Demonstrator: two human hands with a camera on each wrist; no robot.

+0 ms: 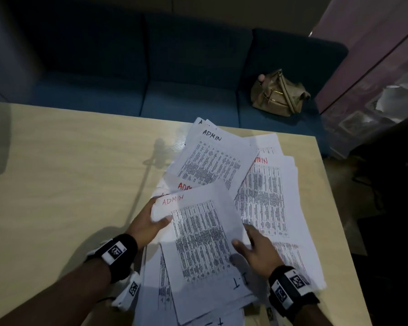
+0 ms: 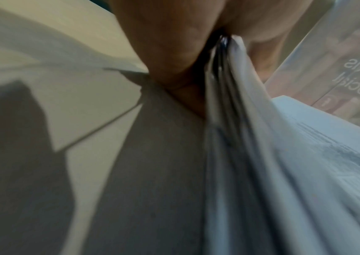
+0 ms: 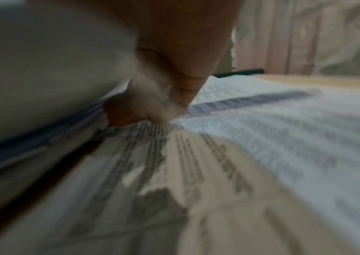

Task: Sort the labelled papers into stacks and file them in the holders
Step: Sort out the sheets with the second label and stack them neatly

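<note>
Counts: two hands, five "ADMIN" labels showing, one handbag, one table.

Two hands are showing, the left hand and the right hand, each wearing one wrist strap. Five ADMIN headings are showing among the papers: two in black, three in red. The sheets are overlapping too much to count. One tan handbag is sitting on one blue sofa behind one wooden table.
</note>
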